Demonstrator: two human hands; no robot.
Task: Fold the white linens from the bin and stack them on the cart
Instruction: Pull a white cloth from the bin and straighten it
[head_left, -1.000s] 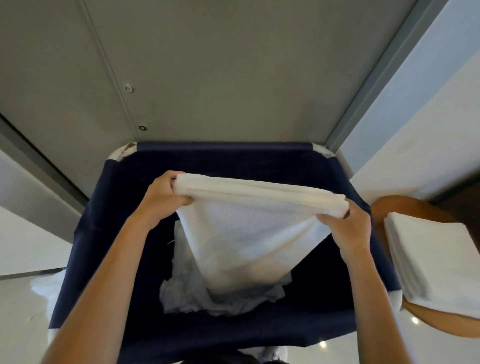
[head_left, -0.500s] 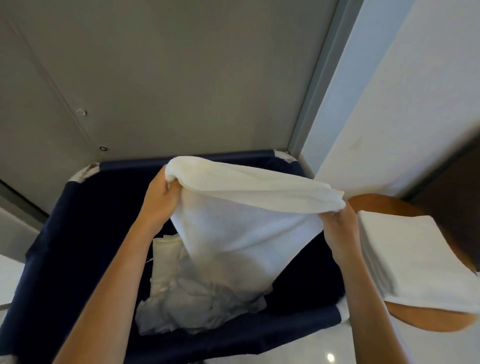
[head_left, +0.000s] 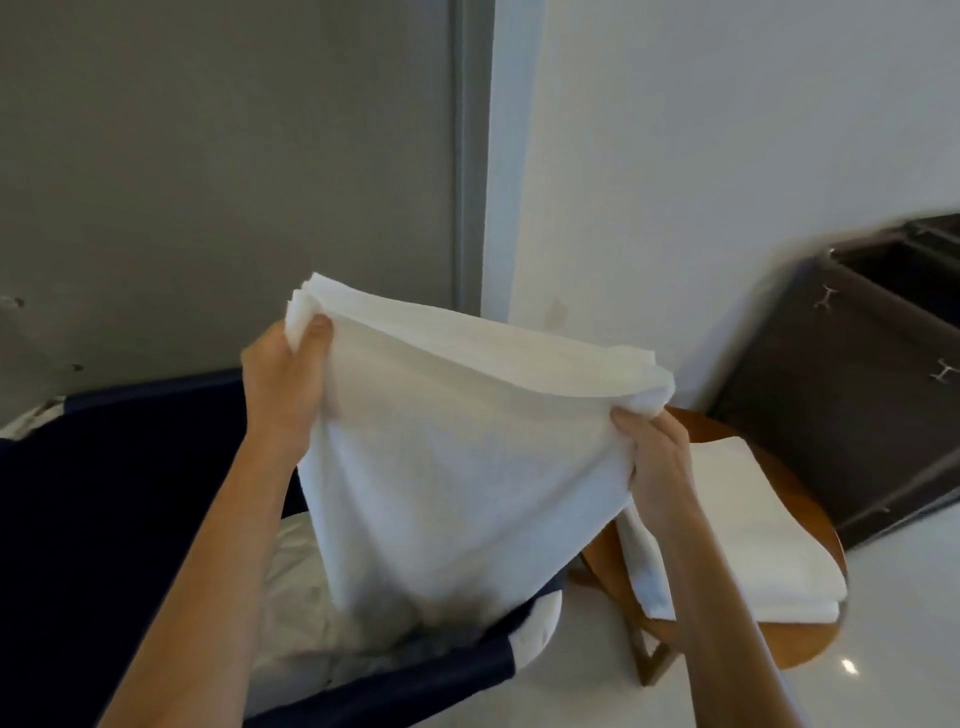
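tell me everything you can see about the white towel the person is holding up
The white terry-looking towel is soft, plain and folded over, with several layers showing at its top edge. It is held up in the air: the left hand grips its upper left corner and the right hand pinches its upper right corner. The top edge slopes down to the right, and the cloth hangs narrowing toward its blurred lower end over the navy fabric bin.

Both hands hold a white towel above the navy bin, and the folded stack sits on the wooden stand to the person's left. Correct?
Wrong side: in the head view the folded stack sits on the wooden stand to the person's right. The left hand and right hand do hold the white towel above the navy bin.
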